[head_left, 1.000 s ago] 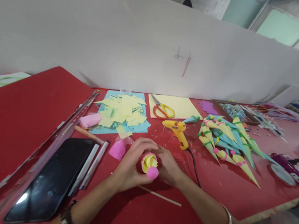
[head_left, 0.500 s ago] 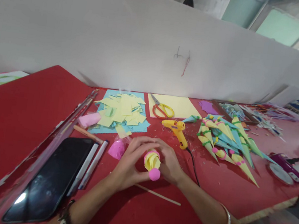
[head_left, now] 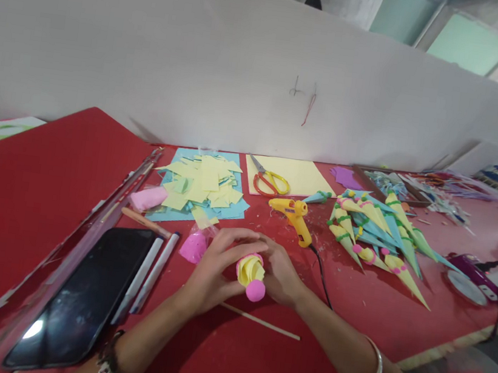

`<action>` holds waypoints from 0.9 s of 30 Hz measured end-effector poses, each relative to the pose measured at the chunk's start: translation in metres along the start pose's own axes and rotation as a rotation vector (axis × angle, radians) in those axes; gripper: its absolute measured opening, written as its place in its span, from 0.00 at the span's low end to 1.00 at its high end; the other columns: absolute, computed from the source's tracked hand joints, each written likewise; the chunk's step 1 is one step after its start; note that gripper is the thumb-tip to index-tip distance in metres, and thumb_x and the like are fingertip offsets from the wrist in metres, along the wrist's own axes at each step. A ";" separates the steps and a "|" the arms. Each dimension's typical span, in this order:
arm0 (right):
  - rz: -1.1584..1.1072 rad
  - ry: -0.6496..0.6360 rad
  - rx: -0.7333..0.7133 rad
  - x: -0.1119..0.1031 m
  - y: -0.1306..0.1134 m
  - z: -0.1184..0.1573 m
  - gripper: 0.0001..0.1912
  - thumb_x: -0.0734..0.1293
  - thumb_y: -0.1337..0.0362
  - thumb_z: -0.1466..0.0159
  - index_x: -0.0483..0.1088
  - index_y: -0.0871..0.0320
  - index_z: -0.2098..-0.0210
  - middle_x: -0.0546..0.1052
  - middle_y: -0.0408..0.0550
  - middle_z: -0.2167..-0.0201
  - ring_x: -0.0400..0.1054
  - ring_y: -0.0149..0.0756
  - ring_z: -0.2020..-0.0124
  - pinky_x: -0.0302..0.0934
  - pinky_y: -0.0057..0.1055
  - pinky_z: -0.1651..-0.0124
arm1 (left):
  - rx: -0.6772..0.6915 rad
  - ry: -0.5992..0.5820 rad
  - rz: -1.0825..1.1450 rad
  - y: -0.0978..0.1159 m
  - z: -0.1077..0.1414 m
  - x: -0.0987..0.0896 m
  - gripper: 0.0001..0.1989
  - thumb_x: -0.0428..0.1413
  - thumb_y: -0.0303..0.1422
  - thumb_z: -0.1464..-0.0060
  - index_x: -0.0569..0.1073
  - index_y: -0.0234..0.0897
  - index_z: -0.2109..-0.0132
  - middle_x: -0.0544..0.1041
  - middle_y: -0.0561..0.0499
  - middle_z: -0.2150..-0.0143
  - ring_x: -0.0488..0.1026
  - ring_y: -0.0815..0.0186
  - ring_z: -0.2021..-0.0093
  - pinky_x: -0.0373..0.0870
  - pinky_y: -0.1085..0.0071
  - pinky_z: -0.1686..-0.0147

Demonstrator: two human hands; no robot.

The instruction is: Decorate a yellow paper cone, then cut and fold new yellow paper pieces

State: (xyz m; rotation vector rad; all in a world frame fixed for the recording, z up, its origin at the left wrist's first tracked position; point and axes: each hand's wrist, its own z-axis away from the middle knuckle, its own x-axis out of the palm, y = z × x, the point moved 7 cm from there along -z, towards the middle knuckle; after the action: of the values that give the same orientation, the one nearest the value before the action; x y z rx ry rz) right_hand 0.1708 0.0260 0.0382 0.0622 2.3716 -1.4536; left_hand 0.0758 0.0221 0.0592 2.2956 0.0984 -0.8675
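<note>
Between my two hands is a yellow paper cone (head_left: 249,269) with a pink band round its wide end and a pink clay ball (head_left: 255,291) on it. The wide end faces me, and the narrow part is hidden behind my fingers. My left hand (head_left: 220,268) curves round the cone from the left, thumb low beside the ball. From the right, my right hand (head_left: 281,271) closes on the cone, its fingertips mostly out of sight. Under the hands a thin wooden stick (head_left: 263,322) lies on the red table (head_left: 217,360). A bag of pink clay (head_left: 194,246) sits beside my left hand.
A yellow glue gun (head_left: 294,218) with a cord lies beyond my hands. Scissors (head_left: 270,180) rest on yellow paper; paper strips (head_left: 206,184) are heaped left of them. Finished cones (head_left: 376,228) lie at right. A phone (head_left: 83,293) and two markers (head_left: 155,272) are at left.
The cone has turned slightly and shifted a little to the left within my hands. My fingers stay round it, and the things on the table look the same.
</note>
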 end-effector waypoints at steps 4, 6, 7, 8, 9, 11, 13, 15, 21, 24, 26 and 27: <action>-0.022 -0.014 0.021 0.000 -0.001 -0.002 0.11 0.61 0.71 0.50 0.69 0.58 0.66 0.74 0.50 0.61 0.68 0.39 0.59 0.62 0.34 0.57 | -0.012 0.016 0.021 -0.002 0.000 -0.001 0.26 0.60 0.34 0.53 0.63 0.49 0.47 0.67 0.48 0.51 0.65 0.58 0.51 0.64 0.61 0.52; 0.013 -0.048 0.027 0.002 -0.002 -0.003 0.09 0.62 0.71 0.51 0.69 0.59 0.70 0.74 0.50 0.62 0.68 0.40 0.59 0.62 0.34 0.55 | -0.030 0.021 0.042 -0.003 0.000 -0.001 0.33 0.61 0.35 0.55 0.57 0.48 0.43 0.66 0.46 0.48 0.64 0.57 0.49 0.64 0.59 0.51; 0.034 -0.074 0.023 0.004 -0.002 -0.003 0.08 0.62 0.71 0.51 0.69 0.59 0.70 0.74 0.50 0.62 0.68 0.40 0.58 0.61 0.35 0.55 | -0.041 0.014 0.049 -0.004 0.000 0.000 0.34 0.61 0.36 0.55 0.56 0.47 0.42 0.66 0.45 0.48 0.63 0.56 0.48 0.64 0.58 0.51; 0.046 -0.093 0.015 0.005 -0.003 -0.003 0.09 0.62 0.70 0.51 0.69 0.58 0.69 0.74 0.50 0.62 0.68 0.41 0.58 0.61 0.35 0.55 | -0.050 0.003 0.054 -0.005 0.000 0.001 0.34 0.62 0.36 0.56 0.58 0.47 0.42 0.65 0.44 0.48 0.63 0.55 0.48 0.64 0.58 0.51; 0.046 -0.101 0.003 0.006 -0.003 -0.003 0.10 0.62 0.70 0.50 0.69 0.58 0.68 0.74 0.50 0.61 0.68 0.41 0.57 0.62 0.34 0.55 | -0.054 -0.010 0.061 -0.005 0.000 0.002 0.31 0.62 0.37 0.56 0.61 0.47 0.44 0.65 0.45 0.48 0.63 0.55 0.48 0.64 0.58 0.51; 0.031 -0.099 -0.028 0.006 -0.004 -0.003 0.12 0.62 0.69 0.49 0.68 0.58 0.64 0.73 0.51 0.58 0.67 0.41 0.56 0.62 0.35 0.55 | -0.063 -0.030 0.077 -0.004 -0.001 0.004 0.24 0.62 0.38 0.56 0.68 0.47 0.50 0.65 0.45 0.49 0.64 0.55 0.49 0.64 0.58 0.51; 0.026 -0.075 -0.061 0.006 -0.005 -0.003 0.12 0.62 0.67 0.49 0.68 0.58 0.64 0.73 0.52 0.58 0.67 0.42 0.55 0.62 0.36 0.55 | -0.067 -0.024 0.099 -0.004 -0.001 0.004 0.19 0.62 0.39 0.57 0.72 0.47 0.55 0.65 0.46 0.50 0.64 0.56 0.50 0.64 0.59 0.51; 0.037 -0.073 -0.075 0.007 -0.006 -0.003 0.10 0.63 0.66 0.48 0.68 0.58 0.65 0.73 0.52 0.59 0.67 0.42 0.56 0.61 0.36 0.55 | -0.064 -0.002 0.107 -0.003 -0.001 0.002 0.17 0.62 0.39 0.57 0.73 0.46 0.57 0.65 0.47 0.50 0.64 0.57 0.51 0.65 0.59 0.51; -0.012 -0.132 -0.060 0.012 -0.004 -0.004 0.13 0.60 0.54 0.42 0.67 0.58 0.68 0.74 0.51 0.64 0.67 0.41 0.60 0.62 0.36 0.56 | -0.047 0.021 0.104 -0.002 -0.001 -0.001 0.22 0.62 0.37 0.56 0.69 0.46 0.52 0.65 0.46 0.51 0.64 0.57 0.50 0.65 0.61 0.52; -0.006 -0.140 -0.143 0.012 -0.009 -0.003 0.25 0.56 0.43 0.41 0.68 0.59 0.65 0.73 0.55 0.60 0.67 0.42 0.58 0.61 0.36 0.55 | -0.041 0.043 0.101 0.001 -0.003 -0.005 0.13 0.61 0.35 0.55 0.72 0.44 0.59 0.67 0.47 0.54 0.65 0.59 0.52 0.65 0.62 0.54; -0.016 -0.147 -0.150 0.012 -0.009 -0.002 0.31 0.52 0.38 0.42 0.68 0.60 0.62 0.73 0.56 0.59 0.67 0.43 0.57 0.61 0.35 0.56 | -0.049 0.072 0.113 0.001 -0.003 -0.008 0.11 0.61 0.34 0.55 0.72 0.43 0.61 0.68 0.47 0.55 0.66 0.60 0.53 0.65 0.63 0.55; -0.013 -0.146 -0.135 0.011 -0.008 -0.002 0.34 0.51 0.37 0.42 0.68 0.60 0.61 0.73 0.56 0.59 0.68 0.43 0.58 0.61 0.35 0.57 | -0.059 0.086 0.119 0.000 -0.003 -0.009 0.11 0.61 0.35 0.55 0.72 0.43 0.62 0.68 0.48 0.56 0.67 0.60 0.54 0.65 0.64 0.55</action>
State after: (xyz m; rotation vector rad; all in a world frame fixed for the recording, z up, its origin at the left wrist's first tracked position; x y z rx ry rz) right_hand 0.1578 0.0224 0.0420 -0.0912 2.3469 -1.2544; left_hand 0.0702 0.0258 0.0667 2.2590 0.0250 -0.6965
